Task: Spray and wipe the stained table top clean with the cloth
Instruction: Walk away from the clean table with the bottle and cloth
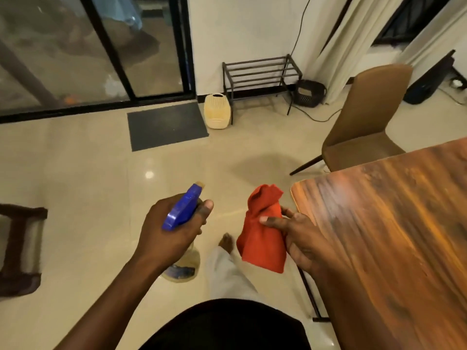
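My left hand (pixel 168 231) grips a spray bottle (pixel 182 210) with a blue trigger head; its clear body hangs below my wrist over the floor. A bunched red-orange cloth (pixel 261 238) is held in my right hand (pixel 297 239), just left of the table's rounded corner. The wooden table top (pixel 394 228) fills the right side, glossy with streaked brown and orange grain. Both hands are off the table, over the tiled floor. Stains on the top cannot be told apart from the grain and motion blur.
A brown chair (pixel 364 125) stands at the table's far side. Against the wall are a black metal rack (pixel 260 74), a cream basket (pixel 216 111) and a dark mat (pixel 166 126). A dark stool (pixel 20 248) sits at the left edge. My bare foot (pixel 226 242) shows below.
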